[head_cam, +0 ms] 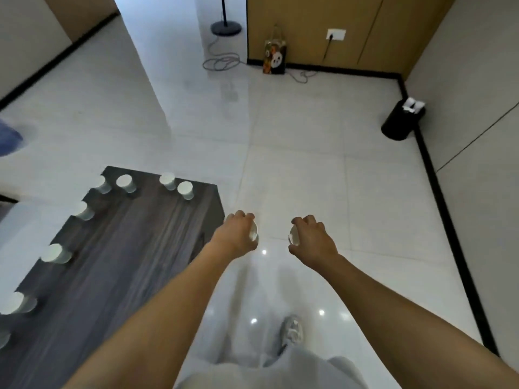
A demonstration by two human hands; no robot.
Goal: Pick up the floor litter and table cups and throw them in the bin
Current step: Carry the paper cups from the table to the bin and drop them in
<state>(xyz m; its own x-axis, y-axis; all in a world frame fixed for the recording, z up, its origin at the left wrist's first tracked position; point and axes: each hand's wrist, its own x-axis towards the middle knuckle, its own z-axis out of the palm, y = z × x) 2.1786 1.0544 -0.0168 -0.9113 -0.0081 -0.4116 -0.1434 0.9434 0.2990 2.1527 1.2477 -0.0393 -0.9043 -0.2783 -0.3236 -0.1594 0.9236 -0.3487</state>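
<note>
Left hand [237, 234] is out in front over the floor, fingers curled round a white cup [254, 234], only the rim edge showing past the knuckles. Right hand [314, 242] is level with it, just beside, also wrapped round a second white cup [294, 236] with the mouth facing inward toward the other hand. The two cups are near each other but apart. Both forearms are bare and stretched forward. To the left of the left hand stands a dark wood-grain table [134, 248], its corner just beside that wrist. More white cups stand upright on it: a pair at the far edge [177, 186], another one left of them [125, 183] and one blurred at the far-left corner [102, 185], then a line down the left edge [56, 253], the nearest ones [16, 303] blurred. The black bin [400, 120] sits on the floor at the far right against the wall's black skirting, well apart from both hands, with white litter visible at its top. Floor is glossy white tile [309, 178]. Below the hands, light trousers and one pale shoe [292, 328]. Far wall: panda gift bag [274, 58], loose cable [222, 61], round lamp base [226, 27], wall socket [336, 34].
</note>
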